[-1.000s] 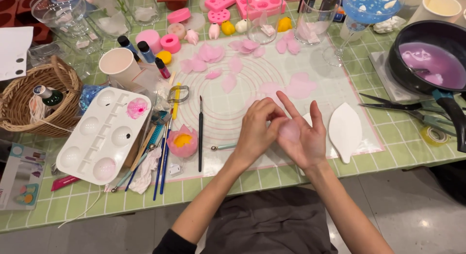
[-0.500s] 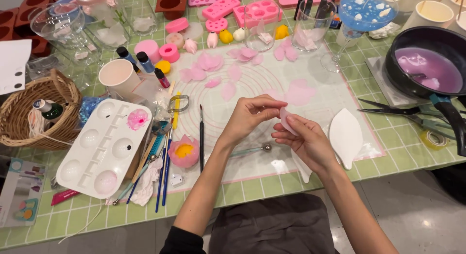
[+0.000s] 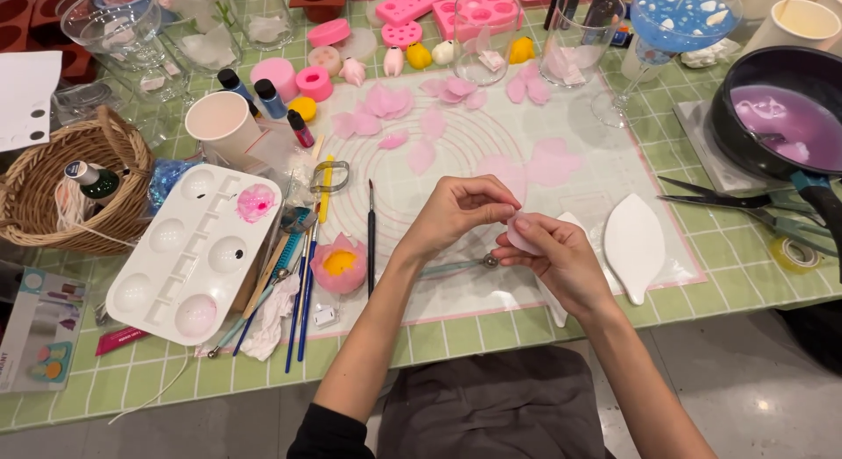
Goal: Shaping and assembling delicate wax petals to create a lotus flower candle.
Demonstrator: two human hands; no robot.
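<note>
Fingers of both hands meet over the middle of the translucent work mat [image 3: 561, 275], near the front edge of the green-tiled desk [image 3: 438, 354]. The left hand [image 3: 456, 215] curls its fingers [image 3: 491, 194] down onto a small pale pink petal [image 3: 519, 235], pinching its upper edge. The right hand [image 3: 561, 257] cups the same petal from below, its thumb and fingers [image 3: 516, 257] closed on the lower edge, so the petal sits pressed between the two hands, lifted off the mat.

Just under the hands lies a ball-tipped modelling tool [image 3: 460, 266], flat on the mat. A white leaf-shaped mould [image 3: 633, 244] lies just to the right of the right hand. To the left, a pink flower with a yellow centre [image 3: 339, 264] rests beside a thin black brush [image 3: 371, 235]. A white paint palette [image 3: 193, 257] lies further left, next to a wicker basket [image 3: 44, 196]. Loose pink petals [image 3: 412, 126] are scattered towards the back of the mat, and a black pan of lilac liquid [image 3: 781, 117] stands at the desk's right edge.
</note>
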